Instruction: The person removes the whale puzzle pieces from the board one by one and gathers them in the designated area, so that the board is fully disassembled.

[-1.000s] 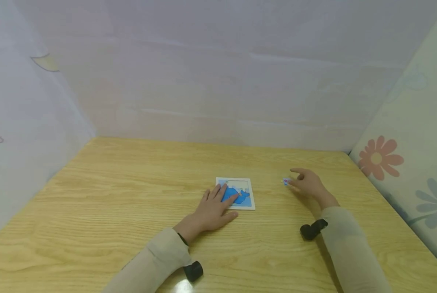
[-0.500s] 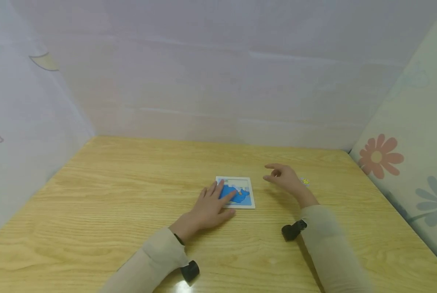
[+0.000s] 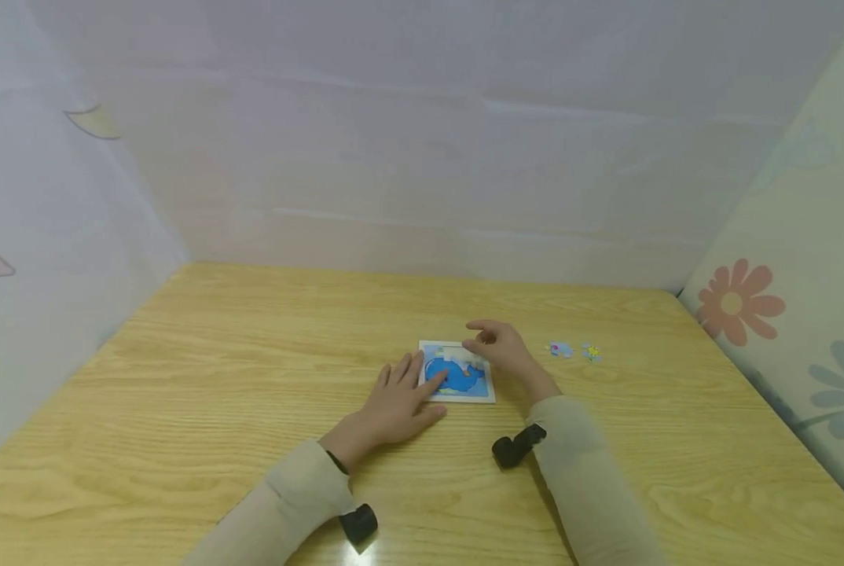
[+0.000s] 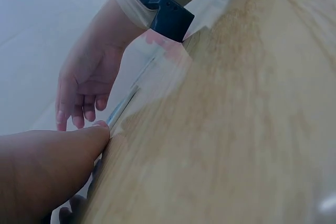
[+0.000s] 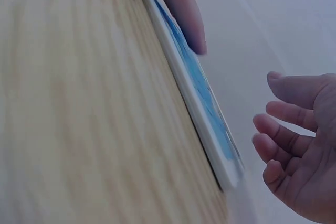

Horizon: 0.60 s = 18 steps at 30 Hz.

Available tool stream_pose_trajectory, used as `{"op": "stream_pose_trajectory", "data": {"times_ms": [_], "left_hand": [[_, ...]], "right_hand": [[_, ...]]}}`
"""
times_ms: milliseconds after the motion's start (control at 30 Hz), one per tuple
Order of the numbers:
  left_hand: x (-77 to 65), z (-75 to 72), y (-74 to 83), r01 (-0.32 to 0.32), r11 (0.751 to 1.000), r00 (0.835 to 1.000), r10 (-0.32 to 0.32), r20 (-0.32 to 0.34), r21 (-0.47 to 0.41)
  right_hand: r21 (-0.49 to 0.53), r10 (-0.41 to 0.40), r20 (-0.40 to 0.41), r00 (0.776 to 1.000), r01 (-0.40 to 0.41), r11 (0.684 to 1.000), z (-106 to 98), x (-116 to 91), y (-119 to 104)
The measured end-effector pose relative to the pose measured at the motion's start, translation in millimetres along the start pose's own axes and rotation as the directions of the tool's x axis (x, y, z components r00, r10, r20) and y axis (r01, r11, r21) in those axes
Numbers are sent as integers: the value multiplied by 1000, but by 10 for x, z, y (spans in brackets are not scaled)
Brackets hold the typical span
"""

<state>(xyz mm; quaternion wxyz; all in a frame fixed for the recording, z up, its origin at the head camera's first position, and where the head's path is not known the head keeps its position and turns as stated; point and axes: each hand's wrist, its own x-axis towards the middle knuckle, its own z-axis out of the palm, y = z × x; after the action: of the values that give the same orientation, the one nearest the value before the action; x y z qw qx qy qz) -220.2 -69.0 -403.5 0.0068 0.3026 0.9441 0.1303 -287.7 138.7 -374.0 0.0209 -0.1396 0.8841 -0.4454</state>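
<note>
A square puzzle board [image 3: 457,399] with a white rim and a blue whale picture lies on the table; a pale, bare strip shows along its upper part. My left hand [image 3: 396,405] rests at its left side, fingers spread, the index fingertip on the whale. Over the upper right corner hovers my right hand [image 3: 503,350]. The right wrist view shows that right hand [image 5: 304,140] with loosely bent fingers, thumb apart, nothing between them, beside the board's white edge [image 5: 191,100]. In the left wrist view the right hand [image 4: 92,77] hangs above the board.
Two small puzzle pieces lie right of the board: a light blue one with a pink spot [image 3: 559,348] and one with a yellow flower or sun shape [image 3: 592,351]. Pale cloth walls [image 3: 344,173] stand behind and at both sides of the wooden table [image 3: 266,338].
My right hand has moved left from beside the small pieces to above the board's upper right corner, uncovering both pieces. My left hand has slid slightly left, showing more of the whale.
</note>
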Motion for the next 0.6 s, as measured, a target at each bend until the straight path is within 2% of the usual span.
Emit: {"op": "stream_pose_trajectory", "data": {"times_ms": [333, 467, 600], "left_hand": [[-18, 2, -7, -20, 1000, 1000, 19, 10, 13], [-17, -11, 4, -28, 999, 1000, 27, 13, 18], [-11, -33, 31, -34, 999, 999, 34, 20, 15]], "right_hand": [[34, 25, -7, 1000, -24, 999, 190, 20, 7], [71, 83, -28, 996, -81, 994, 260, 52, 24], [92, 155, -14, 988, -153, 984, 304, 63, 2]]}}
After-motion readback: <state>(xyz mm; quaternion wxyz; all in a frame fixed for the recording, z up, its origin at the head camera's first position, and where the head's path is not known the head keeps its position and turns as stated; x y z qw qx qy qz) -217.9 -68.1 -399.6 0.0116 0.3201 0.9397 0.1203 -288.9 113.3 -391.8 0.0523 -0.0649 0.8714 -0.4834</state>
